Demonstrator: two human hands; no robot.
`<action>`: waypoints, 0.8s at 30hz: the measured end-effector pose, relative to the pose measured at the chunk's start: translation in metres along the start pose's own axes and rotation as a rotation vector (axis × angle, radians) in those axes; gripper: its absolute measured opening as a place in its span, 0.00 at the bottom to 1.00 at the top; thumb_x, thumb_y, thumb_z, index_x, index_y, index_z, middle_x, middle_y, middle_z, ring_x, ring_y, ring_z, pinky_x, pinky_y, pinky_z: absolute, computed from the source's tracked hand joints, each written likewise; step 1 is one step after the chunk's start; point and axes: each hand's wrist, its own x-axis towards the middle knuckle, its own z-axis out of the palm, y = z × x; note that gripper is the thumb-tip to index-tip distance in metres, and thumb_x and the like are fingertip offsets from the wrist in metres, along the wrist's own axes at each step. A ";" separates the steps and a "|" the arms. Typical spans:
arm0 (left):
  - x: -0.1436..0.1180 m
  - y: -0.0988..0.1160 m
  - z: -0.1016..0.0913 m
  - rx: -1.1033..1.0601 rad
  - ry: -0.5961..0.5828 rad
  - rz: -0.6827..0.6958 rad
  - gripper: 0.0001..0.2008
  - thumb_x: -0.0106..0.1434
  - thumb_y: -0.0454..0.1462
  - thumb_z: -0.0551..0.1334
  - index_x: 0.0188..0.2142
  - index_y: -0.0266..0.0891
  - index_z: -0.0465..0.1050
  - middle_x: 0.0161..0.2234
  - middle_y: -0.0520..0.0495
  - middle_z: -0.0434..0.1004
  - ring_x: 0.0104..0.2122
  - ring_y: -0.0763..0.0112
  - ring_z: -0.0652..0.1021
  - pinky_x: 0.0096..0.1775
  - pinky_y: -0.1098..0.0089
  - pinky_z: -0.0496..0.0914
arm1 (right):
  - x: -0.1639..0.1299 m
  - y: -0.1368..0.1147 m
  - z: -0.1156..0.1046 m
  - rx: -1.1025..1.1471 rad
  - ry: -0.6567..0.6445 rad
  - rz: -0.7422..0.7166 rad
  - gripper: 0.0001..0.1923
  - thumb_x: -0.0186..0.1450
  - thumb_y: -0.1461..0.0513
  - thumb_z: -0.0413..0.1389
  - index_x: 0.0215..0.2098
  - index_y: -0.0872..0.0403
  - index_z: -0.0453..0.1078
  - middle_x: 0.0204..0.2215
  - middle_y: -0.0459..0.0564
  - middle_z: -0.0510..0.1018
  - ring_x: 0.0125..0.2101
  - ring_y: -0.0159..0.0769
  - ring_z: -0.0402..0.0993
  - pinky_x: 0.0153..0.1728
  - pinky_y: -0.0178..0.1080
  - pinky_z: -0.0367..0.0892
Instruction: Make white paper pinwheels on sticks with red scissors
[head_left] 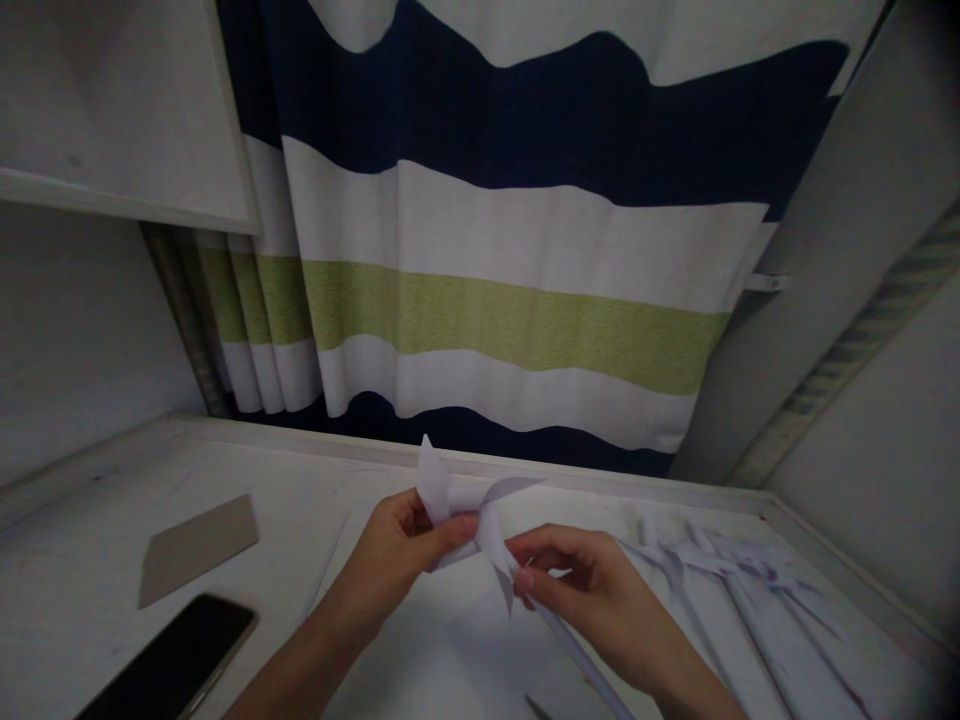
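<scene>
While both hands work above a white bench (pixel 90 560), a folded paper shape (pixel 465 515) with pointed flaps sits pinched between them near the middle of the view. The left hand (pixel 405 550) clamps the shape from its nine o'clock side, thumb pressed across the centre fold, with one flap rising toward twelve o'clock just above the fingers. The right hand (pixel 585 585) grips from four o'clock, fingertips closed on a lower flap and on a long paper stem (pixel 577 655) running down toward five o'clock. The two hands are close together, almost touching, with the paper between them.

At three o'clock of the right hand, a row of finished paper pieces (pixel 742 590) lies on the bench, near but apart from it. At nine o'clock of the left hand, well apart, lies a tan card (pixel 199 545), and toward eight o'clock a dark phone (pixel 176 660) lies flat. A curtain (pixel 510 250) striped navy, white and green hangs behind the bench at twelve o'clock.
</scene>
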 end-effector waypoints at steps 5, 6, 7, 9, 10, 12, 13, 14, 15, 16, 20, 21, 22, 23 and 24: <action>0.002 0.000 0.000 0.034 0.044 -0.017 0.09 0.44 0.36 0.68 0.27 0.35 0.74 0.23 0.52 0.76 0.22 0.75 0.72 0.24 0.77 0.62 | 0.001 0.001 0.002 0.038 0.022 0.009 0.07 0.54 0.67 0.56 0.31 0.56 0.73 0.23 0.46 0.75 0.23 0.30 0.70 0.24 0.32 0.65; 0.002 0.000 0.000 0.041 0.059 -0.020 0.10 0.43 0.36 0.68 0.27 0.35 0.74 0.22 0.52 0.76 0.21 0.74 0.72 0.24 0.77 0.62 | 0.000 0.001 0.003 0.049 0.016 0.007 0.06 0.54 0.67 0.57 0.31 0.56 0.73 0.23 0.46 0.75 0.23 0.30 0.70 0.24 0.32 0.65; 0.002 0.000 0.000 0.047 0.070 -0.022 0.10 0.43 0.36 0.68 0.27 0.35 0.74 0.22 0.52 0.76 0.21 0.74 0.72 0.23 0.77 0.62 | 0.000 0.001 0.003 0.057 0.010 0.004 0.06 0.54 0.67 0.57 0.31 0.56 0.73 0.23 0.46 0.75 0.23 0.30 0.70 0.24 0.32 0.65; 0.002 0.000 0.000 0.060 0.080 -0.024 0.11 0.42 0.36 0.68 0.28 0.35 0.74 0.23 0.51 0.76 0.22 0.72 0.73 0.24 0.75 0.63 | 0.000 0.002 0.004 0.067 -0.006 -0.001 0.07 0.54 0.67 0.56 0.32 0.56 0.73 0.22 0.46 0.75 0.23 0.30 0.69 0.24 0.31 0.65; 0.002 0.000 0.000 0.064 0.081 -0.022 0.12 0.42 0.36 0.68 0.28 0.35 0.74 0.23 0.50 0.77 0.23 0.71 0.74 0.26 0.74 0.64 | -0.001 0.002 0.004 0.073 -0.013 -0.002 0.07 0.55 0.67 0.56 0.32 0.56 0.73 0.22 0.46 0.74 0.23 0.30 0.69 0.24 0.31 0.64; 0.003 0.000 0.000 0.080 0.085 -0.019 0.12 0.42 0.36 0.68 0.29 0.36 0.74 0.24 0.50 0.77 0.24 0.70 0.74 0.27 0.73 0.65 | 0.000 0.002 0.004 0.092 -0.020 -0.002 0.07 0.55 0.67 0.55 0.33 0.57 0.72 0.22 0.46 0.74 0.23 0.30 0.69 0.24 0.32 0.64; 0.003 0.000 0.000 0.089 0.087 -0.021 0.12 0.42 0.37 0.68 0.29 0.36 0.74 0.24 0.49 0.77 0.24 0.70 0.75 0.28 0.73 0.65 | 0.000 0.003 0.004 0.100 -0.022 0.000 0.07 0.55 0.67 0.56 0.33 0.57 0.72 0.22 0.46 0.74 0.23 0.30 0.69 0.24 0.32 0.65; 0.004 -0.001 0.000 0.095 0.086 -0.023 0.12 0.42 0.37 0.68 0.29 0.36 0.74 0.25 0.49 0.77 0.24 0.69 0.75 0.28 0.73 0.65 | 0.000 0.003 0.004 0.107 -0.024 0.002 0.07 0.54 0.66 0.56 0.33 0.57 0.72 0.22 0.46 0.74 0.23 0.31 0.69 0.24 0.33 0.65; 0.004 -0.001 -0.001 0.097 0.084 -0.024 0.12 0.43 0.37 0.68 0.29 0.36 0.74 0.25 0.49 0.77 0.24 0.69 0.75 0.28 0.73 0.65 | 0.001 0.004 0.004 0.113 -0.024 0.003 0.07 0.54 0.66 0.56 0.33 0.57 0.72 0.22 0.46 0.74 0.23 0.31 0.69 0.24 0.33 0.65; 0.005 -0.002 -0.001 0.097 0.082 -0.025 0.12 0.43 0.37 0.68 0.29 0.36 0.74 0.25 0.49 0.77 0.24 0.69 0.74 0.28 0.73 0.65 | 0.002 0.005 0.004 0.119 -0.026 0.003 0.07 0.54 0.66 0.56 0.32 0.57 0.72 0.22 0.46 0.74 0.23 0.31 0.70 0.24 0.33 0.65; 0.008 -0.005 -0.004 0.064 0.032 -0.037 0.11 0.44 0.37 0.67 0.29 0.35 0.73 0.24 0.50 0.76 0.23 0.71 0.73 0.26 0.74 0.63 | 0.005 0.008 0.005 0.141 0.000 0.013 0.06 0.53 0.65 0.57 0.31 0.56 0.72 0.19 0.44 0.75 0.22 0.31 0.70 0.24 0.33 0.65; 0.009 -0.005 -0.004 0.051 0.007 -0.042 0.11 0.45 0.37 0.67 0.28 0.34 0.73 0.24 0.50 0.76 0.24 0.71 0.73 0.27 0.74 0.63 | 0.006 0.009 0.006 0.143 0.014 0.018 0.06 0.53 0.65 0.57 0.30 0.56 0.72 0.19 0.44 0.75 0.22 0.31 0.70 0.24 0.33 0.65; 0.010 -0.006 -0.005 0.037 -0.015 -0.047 0.10 0.45 0.37 0.67 0.28 0.34 0.73 0.24 0.50 0.76 0.24 0.71 0.73 0.28 0.74 0.64 | 0.006 0.009 0.006 0.144 0.024 0.023 0.06 0.53 0.65 0.57 0.30 0.56 0.72 0.19 0.45 0.75 0.22 0.31 0.71 0.24 0.33 0.65; 0.010 -0.006 -0.006 0.024 -0.037 -0.051 0.10 0.46 0.37 0.67 0.29 0.34 0.73 0.24 0.50 0.76 0.25 0.72 0.73 0.29 0.74 0.64 | 0.007 0.009 0.006 0.142 0.028 0.026 0.06 0.53 0.65 0.57 0.30 0.57 0.72 0.19 0.45 0.75 0.21 0.31 0.71 0.24 0.33 0.65; 0.011 -0.006 -0.007 0.015 -0.054 -0.056 0.10 0.46 0.36 0.67 0.29 0.34 0.73 0.24 0.50 0.76 0.25 0.72 0.74 0.30 0.74 0.64 | 0.007 0.009 0.006 0.139 0.026 0.027 0.06 0.53 0.65 0.57 0.30 0.57 0.72 0.19 0.45 0.75 0.21 0.31 0.71 0.24 0.33 0.65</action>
